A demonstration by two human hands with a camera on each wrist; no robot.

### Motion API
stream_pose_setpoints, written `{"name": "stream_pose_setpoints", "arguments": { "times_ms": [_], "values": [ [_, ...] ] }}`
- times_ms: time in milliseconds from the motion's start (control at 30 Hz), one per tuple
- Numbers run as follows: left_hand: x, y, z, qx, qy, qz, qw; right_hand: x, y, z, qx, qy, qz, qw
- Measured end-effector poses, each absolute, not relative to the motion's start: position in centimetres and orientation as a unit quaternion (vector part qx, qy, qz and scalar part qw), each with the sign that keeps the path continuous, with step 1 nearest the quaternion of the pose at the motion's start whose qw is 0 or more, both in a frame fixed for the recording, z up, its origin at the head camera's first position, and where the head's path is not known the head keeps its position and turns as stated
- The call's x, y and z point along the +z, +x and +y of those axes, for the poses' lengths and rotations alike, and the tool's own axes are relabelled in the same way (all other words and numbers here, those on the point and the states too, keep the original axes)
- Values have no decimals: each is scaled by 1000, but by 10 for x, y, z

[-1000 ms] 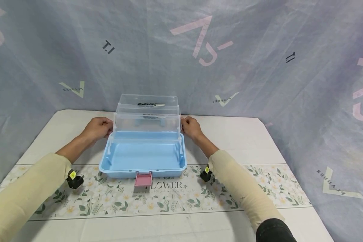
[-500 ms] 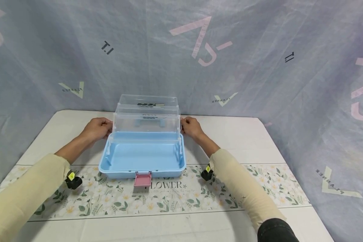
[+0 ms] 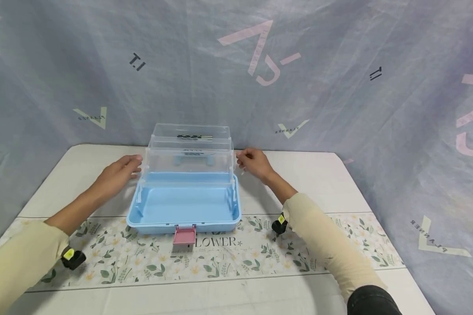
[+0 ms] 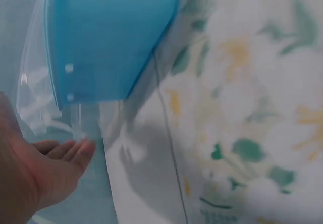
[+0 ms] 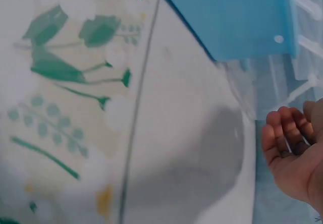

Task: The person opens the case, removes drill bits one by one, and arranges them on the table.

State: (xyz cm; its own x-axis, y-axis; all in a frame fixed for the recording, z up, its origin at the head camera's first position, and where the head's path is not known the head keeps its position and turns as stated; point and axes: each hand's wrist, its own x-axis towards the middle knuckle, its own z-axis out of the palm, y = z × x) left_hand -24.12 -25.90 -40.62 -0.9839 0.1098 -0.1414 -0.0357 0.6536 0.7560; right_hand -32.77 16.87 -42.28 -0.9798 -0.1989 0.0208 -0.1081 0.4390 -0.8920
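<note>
A light blue storage box (image 3: 187,204) stands on the table with its clear stepped trays (image 3: 169,162) raised at the back. Dark drill bits (image 3: 195,137) lie in the top tray, and more thin bits (image 3: 199,153) show in or through the tier below. At the front edge a pink latch (image 3: 184,236) hangs down. My left hand (image 3: 116,176) is beside the trays' left side, fingers loosely extended and holding nothing. On the opposite side my right hand (image 3: 257,165) has loosely bent fingers close to the clear plastic; contact there cannot be made out.
The table (image 3: 291,179) bears a floral printed band (image 3: 142,262) across its front half. Grey patterned cloth (image 3: 193,65) hangs behind it and along both sides. Small black wrist devices (image 3: 74,259) sit at the cuffs.
My left hand has moved slightly left, away from the trays, and its fingers have loosened. My right hand has also eased outward and its fingers have relaxed. The trays remain raised.
</note>
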Motion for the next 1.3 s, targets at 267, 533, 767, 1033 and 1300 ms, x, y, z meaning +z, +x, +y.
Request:
{"name": "stream_pose_setpoints", "arguments": {
  "times_ms": [267, 533, 767, 1033, 1300],
  "values": [
    [-406, -209, -244, 373, 66, 921, 92, -394, -333, 176, -525, -157, 837, 5],
    [-417, -193, -237, 326, 81, 938, 88, -368, -342, 171, -508, -182, 842, -23],
    [-421, -180, -230, 289, 86, 951, 68, -356, -348, 160, -499, -207, 841, -23],
    [-425, -173, -226, 274, 88, 955, 69, -346, -355, 141, -479, -234, 846, -13],
    [-433, -172, -226, 282, 85, 954, 57, -345, -366, 125, -429, -265, 864, -12]
  ]
}}
